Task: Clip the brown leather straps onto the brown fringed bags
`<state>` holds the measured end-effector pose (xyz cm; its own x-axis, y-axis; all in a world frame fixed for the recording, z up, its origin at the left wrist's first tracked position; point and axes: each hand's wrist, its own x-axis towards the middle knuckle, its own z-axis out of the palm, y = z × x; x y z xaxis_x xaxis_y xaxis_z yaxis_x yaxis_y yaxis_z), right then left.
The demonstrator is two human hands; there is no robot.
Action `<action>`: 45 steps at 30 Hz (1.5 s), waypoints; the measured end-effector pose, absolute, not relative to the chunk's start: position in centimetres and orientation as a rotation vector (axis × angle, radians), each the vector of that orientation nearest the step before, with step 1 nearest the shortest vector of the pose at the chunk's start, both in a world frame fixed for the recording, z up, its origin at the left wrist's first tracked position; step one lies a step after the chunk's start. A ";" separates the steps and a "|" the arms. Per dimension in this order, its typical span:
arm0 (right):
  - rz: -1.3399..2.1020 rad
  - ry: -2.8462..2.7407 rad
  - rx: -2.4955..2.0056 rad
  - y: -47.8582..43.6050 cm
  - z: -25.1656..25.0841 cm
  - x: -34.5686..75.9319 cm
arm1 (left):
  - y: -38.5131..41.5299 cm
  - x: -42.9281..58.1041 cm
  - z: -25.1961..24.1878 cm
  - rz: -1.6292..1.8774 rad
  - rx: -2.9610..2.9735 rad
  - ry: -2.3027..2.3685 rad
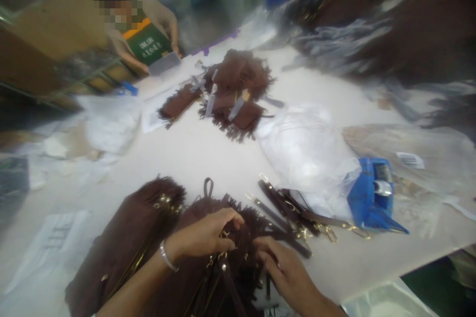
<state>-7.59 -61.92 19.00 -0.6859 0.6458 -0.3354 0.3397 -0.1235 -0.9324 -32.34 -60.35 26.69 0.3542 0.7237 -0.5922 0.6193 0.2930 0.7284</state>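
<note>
A dark brown bag [171,287] with fringe and gold hardware lies in front of me at the table's near edge. My left hand [219,230], with a silver bracelet at the wrist, is closed on its fringed edge near small gold rings. My right hand [280,262] is at the right side of the fringe, fingers bent together; what they pinch is too blurred to tell. A second brown bag [115,242] lies at the left with a gold zip. Several brown straps [293,213] with gold clasps lie to the right, beyond my right hand.
Fringed brown pouches [238,79] are heaped mid-table. Clear plastic bags [305,148] and a blue tape dispenser [374,195] stand at the right. Printed paper [55,242] lies at the left. A person in a green apron [147,42] works across the table.
</note>
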 end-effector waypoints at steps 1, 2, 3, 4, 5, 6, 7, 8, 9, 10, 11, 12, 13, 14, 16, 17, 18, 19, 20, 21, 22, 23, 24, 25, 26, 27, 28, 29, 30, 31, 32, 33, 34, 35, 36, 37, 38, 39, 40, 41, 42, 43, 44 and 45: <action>1.858 -1.928 -1.145 -61.6 18.9 -7.7 | -60.3 -32.5 26.8 0.109 1.391 1.321; 1.849 -1.959 -1.150 -61.4 18.9 -8.0 | -60.2 -32.6 26.9 0.110 1.393 1.312; 1.860 -1.990 -1.135 -61.3 19.0 -8.5 | -60.2 -32.7 27.0 0.106 1.399 1.298; 1.879 -2.011 -1.124 -61.4 19.2 -9.0 | -60.2 -32.9 27.1 0.097 1.406 1.282; 1.909 -2.015 -1.121 -61.6 19.5 -9.6 | -60.1 -33.1 27.2 0.084 1.412 1.265; 1.957 -1.992 -1.121 -62.0 19.8 -10.2 | -60.0 -33.3 27.3 0.071 1.412 1.248; 2.016 -1.940 -1.123 -62.5 20.1 -10.8 | -59.9 -33.5 27.4 0.059 1.408 1.227; 2.078 -1.868 -1.131 -63.0 20.3 -11.3 | -59.7 -33.7 27.4 0.051 1.402 1.199; 2.135 -1.787 -1.142 -63.6 20.5 -11.8 | -59.5 -33.9 27.5 0.051 1.394 1.166; 2.176 -1.715 -1.153 -64.2 20.7 -12.2 | -59.3 -34.1 27.5 0.059 1.387 1.127; 2.199 -1.661 -1.166 -64.7 20.8 -12.6 | -59.1 -34.3 27.6 0.073 1.380 1.085; 2.201 -1.629 -1.182 -65.1 20.9 -12.9 | -58.9 -34.5 27.6 0.088 1.370 1.046; 2.193 -1.615 -1.198 -65.3 21.0 -13.1 | -58.7 -34.6 27.5 0.102 1.357 1.013; 2.185 -1.615 -1.206 -65.5 21.1 -13.3 | -58.6 -34.7 27.5 0.115 1.339 0.991; 2.163 -1.643 -1.207 -65.4 21.4 -13.6 | -58.5 -34.7 27.5 0.137 1.294 0.974; 2.153 -1.676 -1.198 -65.2 21.6 -13.8 | -58.6 -34.7 27.4 0.144 1.266 0.976; 2.139 -1.717 -1.184 -65.0 21.7 -13.9 | -58.6 -34.7 27.4 0.150 1.238 0.983; 2.120 -1.760 -1.167 -64.8 21.9 -14.1 | -58.7 -34.6 27.4 0.155 1.216 0.995; 2.085 -1.816 -1.163 -64.5 22.1 -14.3 | -58.8 -34.5 27.4 0.159 1.203 1.011; 2.033 -1.892 -1.184 -64.3 22.4 -14.6 | -58.9 -34.4 27.5 0.159 1.197 1.031; 1.960 -1.988 -1.214 -64.0 22.6 -15.0 | -59.0 -34.2 27.6 0.158 1.197 1.054; 1.870 -2.101 -1.244 -63.8 22.9 -15.5 | -59.0 -33.9 27.8 0.156 1.207 1.079; 1.773 -2.233 -1.262 -63.7 23.1 -16.0 | -59.1 -33.5 28.0 0.150 1.227 1.104; 1.670 -2.367 -1.266 -63.7 23.4 -16.5 | -59.2 -33.2 28.2 0.138 1.253 1.126; 1.562 -2.486 -1.260 -63.8 23.6 -17.1 | -59.2 -32.8 28.5 0.125 1.287 1.144; 1.459 -2.581 -1.234 -64.1 23.8 -17.7 | -59.2 -32.4 28.7 0.113 1.329 1.150; 1.357 -2.654 -1.196 -64.5 23.9 -18.2 | -59.2 -32.0 28.8 0.106 1.377 1.139; 1.260 -2.708 -1.142 -65.0 23.9 -18.7 | -59.2 -31.8 28.9 0.104 1.420 1.120; 1.172 -2.738 -1.058 -65.5 23.9 -19.1 | -59.3 -31.6 28.9 0.103 1.453 1.099; 1.098 -2.742 -0.944 -66.2 23.8 -19.3 | -59.3 -31.5 28.8 0.106 1.481 1.091; 1.039 -2.720 -0.814 -66.8 23.5 -19.4 | -59.4 -31.5 28.7 0.104 1.506 1.107; 1.002 -2.677 -0.679 -67.4 23.2 -19.2 | -59.5 -31.6 28.6 0.090 1.533 1.140; 0.986 -2.623 -0.549 -67.8 22.8 -18.9 | -59.8 -31.8 28.4 0.066 1.562 1.185; 0.987 -2.570 -0.426 -68.1 22.3 -18.4 | -60.0 -31.9 28.2 0.036 1.593 1.227; 0.997 -2.520 -0.332 -68.2 21.9 -17.7 | -60.3 -32.1 28.0 0.008 1.624 1.260; 1.019 -2.482 -0.279 -68.1 21.4 -16.9 | -60.6 -32.2 27.9 -0.013 1.650 1.285; 1.054 -2.454 -0.284 -67.8 20.9 -15.9 | -61.0 -32.3 27.7 -0.018 1.671 1.304; 1.111 -2.428 -0.351 -67.4 20.5 -14.9 | -61.3 -32.4 27.5 -0.007 1.684 1.325; 1.185 -2.391 -0.471 -66.9 20.1 -13.9 | -61.5 -32.5 27.4 0.010 1.688 1.352; 1.271 -2.339 -0.625 -66.2 19.8 -12.9 | -61.8 -32.5 27.2 0.027 1.683 1.384; 1.358 -2.271 -0.782 -65.6 19.6 -12.1 | -62.0 -32.4 27.0 0.035 1.671 1.423; 1.432 -2.197 -0.921 -65.0 19.4 -11.4 | -62.1 -32.3 26.8 0.034 1.654 1.469; 1.479 -2.121 -1.034 -64.5 19.1 -10.8 | -62.2 -32.1 26.5 0.027 1.639 1.514; 1.506 -2.056 -1.112 -64.1 18.9 -10.4 | -62.3 -31.9 26.3 0.022 1.627 1.555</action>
